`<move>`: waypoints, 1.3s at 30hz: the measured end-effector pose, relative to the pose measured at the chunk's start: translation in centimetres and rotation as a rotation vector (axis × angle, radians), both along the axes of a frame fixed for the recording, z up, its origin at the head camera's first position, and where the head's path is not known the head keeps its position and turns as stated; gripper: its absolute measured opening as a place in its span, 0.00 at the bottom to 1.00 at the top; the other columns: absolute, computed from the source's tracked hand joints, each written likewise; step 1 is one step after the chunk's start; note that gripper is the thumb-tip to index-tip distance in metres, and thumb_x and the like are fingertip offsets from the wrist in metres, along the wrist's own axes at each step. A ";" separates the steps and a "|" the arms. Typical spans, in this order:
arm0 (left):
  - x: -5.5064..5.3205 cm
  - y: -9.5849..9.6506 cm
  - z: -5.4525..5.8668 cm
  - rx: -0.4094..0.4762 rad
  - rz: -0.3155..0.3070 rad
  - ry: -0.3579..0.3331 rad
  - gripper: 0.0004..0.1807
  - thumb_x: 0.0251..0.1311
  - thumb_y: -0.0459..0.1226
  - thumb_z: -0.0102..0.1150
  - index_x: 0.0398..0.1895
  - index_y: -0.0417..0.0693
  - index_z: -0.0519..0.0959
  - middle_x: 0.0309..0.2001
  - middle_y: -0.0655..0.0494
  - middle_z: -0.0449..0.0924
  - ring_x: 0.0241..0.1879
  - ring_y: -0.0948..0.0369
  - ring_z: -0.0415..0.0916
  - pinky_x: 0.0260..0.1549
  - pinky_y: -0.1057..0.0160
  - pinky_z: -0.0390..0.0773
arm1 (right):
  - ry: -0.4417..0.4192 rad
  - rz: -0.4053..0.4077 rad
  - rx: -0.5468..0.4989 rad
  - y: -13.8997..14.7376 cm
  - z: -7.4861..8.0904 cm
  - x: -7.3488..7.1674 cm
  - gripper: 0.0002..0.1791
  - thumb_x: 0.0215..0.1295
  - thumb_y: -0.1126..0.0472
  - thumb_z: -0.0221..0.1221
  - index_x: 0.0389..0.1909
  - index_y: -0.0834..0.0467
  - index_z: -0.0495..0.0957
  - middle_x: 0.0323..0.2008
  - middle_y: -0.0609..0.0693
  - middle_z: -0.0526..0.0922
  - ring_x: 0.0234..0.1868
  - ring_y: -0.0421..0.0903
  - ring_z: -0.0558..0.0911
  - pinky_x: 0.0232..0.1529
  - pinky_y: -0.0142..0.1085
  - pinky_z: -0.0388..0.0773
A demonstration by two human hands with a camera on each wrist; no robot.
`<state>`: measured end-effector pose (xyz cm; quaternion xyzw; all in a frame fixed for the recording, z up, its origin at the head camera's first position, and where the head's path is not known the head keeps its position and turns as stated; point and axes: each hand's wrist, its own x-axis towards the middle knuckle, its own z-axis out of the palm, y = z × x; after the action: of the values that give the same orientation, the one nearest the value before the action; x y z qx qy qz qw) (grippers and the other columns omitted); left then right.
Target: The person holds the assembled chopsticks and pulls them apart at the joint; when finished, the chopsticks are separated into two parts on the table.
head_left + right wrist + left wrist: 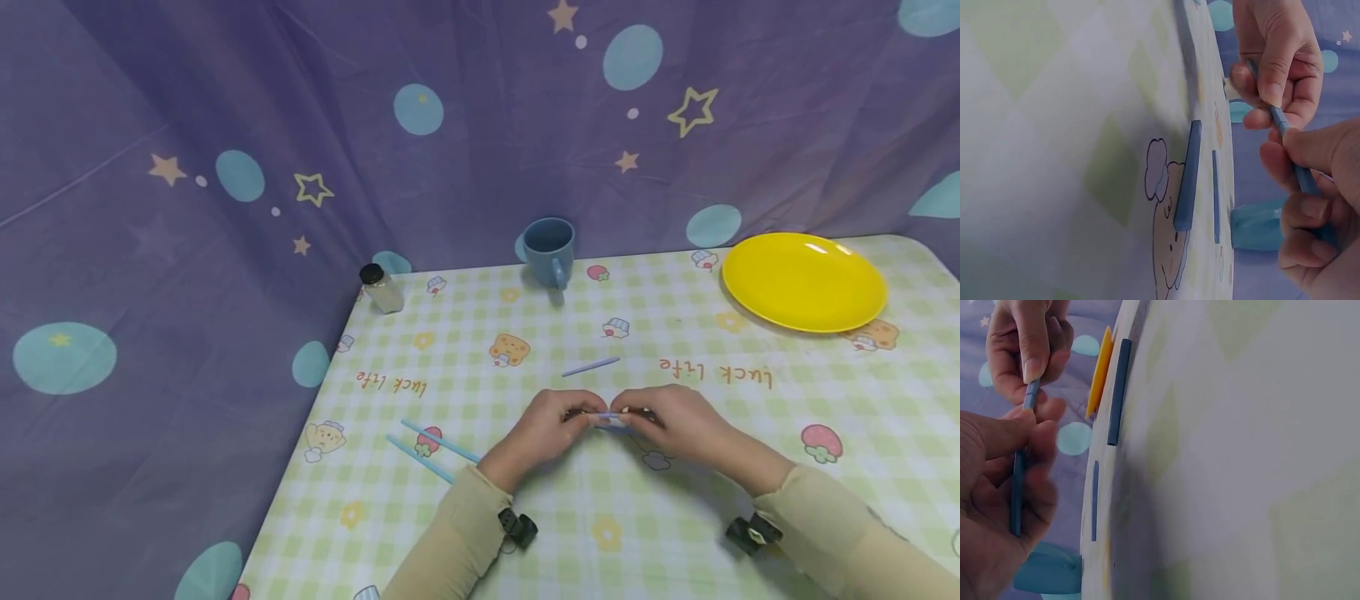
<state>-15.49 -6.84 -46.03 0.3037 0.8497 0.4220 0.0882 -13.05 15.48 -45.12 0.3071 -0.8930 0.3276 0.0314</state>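
Observation:
Both hands meet above the table, holding a slim blue chopstick [1017, 494] between them, with a thin seam line across it in the gap between the fingertips. My left hand [553, 425] pinches one end with thumb and fingers, the rear part lying along the palm. My right hand [678, 419] pinches the other end, its fingers curled round the stick [1303, 177]. Below the hands a short blue chopstick section [1189, 178] lies on the cloth. Farther off, a second, thinner section [591, 367] rests on the table.
Two light blue sticks [420, 458] lie beside the left forearm, partly hidden by it. A blue mug [546, 254] stands at the back, a black-capped jar [384, 292] at the back left. A yellow plate [804, 283] sits back right on the checked tablecloth [487, 308].

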 end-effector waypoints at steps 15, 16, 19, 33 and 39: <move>-0.2 -0.7 -0.5 0.154 0.057 -0.100 0.08 0.66 0.31 0.58 0.44 0.46 0.85 0.36 0.55 0.87 0.38 0.64 0.83 0.40 0.71 0.77 | 0.022 -0.049 -0.071 0.9 -0.2 -0.1 0.10 0.63 0.66 0.64 0.43 0.54 0.86 0.38 0.43 0.87 0.35 0.36 0.83 0.36 0.37 0.79; -0.3 -0.9 -0.5 0.155 0.069 -0.117 0.08 0.66 0.31 0.58 0.44 0.45 0.84 0.36 0.55 0.87 0.38 0.61 0.84 0.39 0.71 0.76 | -0.009 -0.069 -0.074 1.0 -0.1 -0.1 0.08 0.63 0.65 0.64 0.42 0.54 0.86 0.36 0.43 0.87 0.34 0.36 0.82 0.35 0.36 0.78; -0.7 -1.5 -0.5 0.136 0.085 -0.144 0.08 0.68 0.32 0.55 0.46 0.46 0.82 0.36 0.56 0.87 0.38 0.56 0.83 0.35 0.70 0.73 | -0.066 -0.151 -0.070 1.4 0.1 -0.2 0.03 0.65 0.61 0.64 0.36 0.53 0.86 0.32 0.41 0.85 0.29 0.34 0.78 0.33 0.35 0.76; -2.4 -2.0 -0.8 0.036 0.150 -0.154 0.14 0.69 0.27 0.51 0.54 0.41 0.78 0.44 0.50 0.85 0.29 0.61 0.81 0.28 0.70 0.77 | -0.177 -0.197 -0.017 2.2 -0.6 -0.5 0.13 0.67 0.69 0.56 0.51 0.64 0.80 0.37 0.50 0.85 0.34 0.41 0.78 0.36 0.40 0.75; -2.9 -0.9 -0.7 0.007 0.314 -0.040 0.06 0.64 0.34 0.61 0.41 0.44 0.84 0.33 0.56 0.86 0.27 0.65 0.80 0.27 0.70 0.76 | -0.114 -0.214 -0.042 1.7 -1.3 -0.6 0.06 0.63 0.66 0.64 0.39 0.56 0.85 0.35 0.45 0.86 0.34 0.39 0.81 0.36 0.39 0.77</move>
<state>-18.43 -7.77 -46.78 0.1587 0.8834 0.4394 0.0370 -13.64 17.20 -46.42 0.1900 -0.9139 0.3580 0.0219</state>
